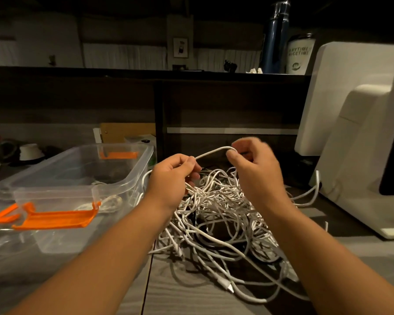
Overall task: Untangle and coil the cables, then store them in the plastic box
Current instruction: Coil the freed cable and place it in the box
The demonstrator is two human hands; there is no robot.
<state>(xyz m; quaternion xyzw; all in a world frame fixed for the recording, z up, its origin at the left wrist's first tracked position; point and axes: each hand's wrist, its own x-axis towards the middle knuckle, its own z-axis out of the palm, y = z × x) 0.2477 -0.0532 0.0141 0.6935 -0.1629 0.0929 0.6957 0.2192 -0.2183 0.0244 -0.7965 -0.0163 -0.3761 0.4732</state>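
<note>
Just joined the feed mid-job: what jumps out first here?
A white cable heap sprawls mid-table. Just above it, the left hand and right hand pinch one cable stretched between them. To the left sits a clear open box with orange latches.

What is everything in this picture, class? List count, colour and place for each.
Tangled thin cables: many, white, heaped mid-desk.
Clear plastic box with orange latches: one, transparent, left of heap.
Tall metal bottle: one, dark blue, shelf top right.
Printed tumbler: one, white, beside bottle.
Flat monitor on stand: one, white, right edge.
Wood-grain desk: one, grey, under everything.
Hands: two, bare; left hand and right hand pinch one white cable strand above heap.
</note>
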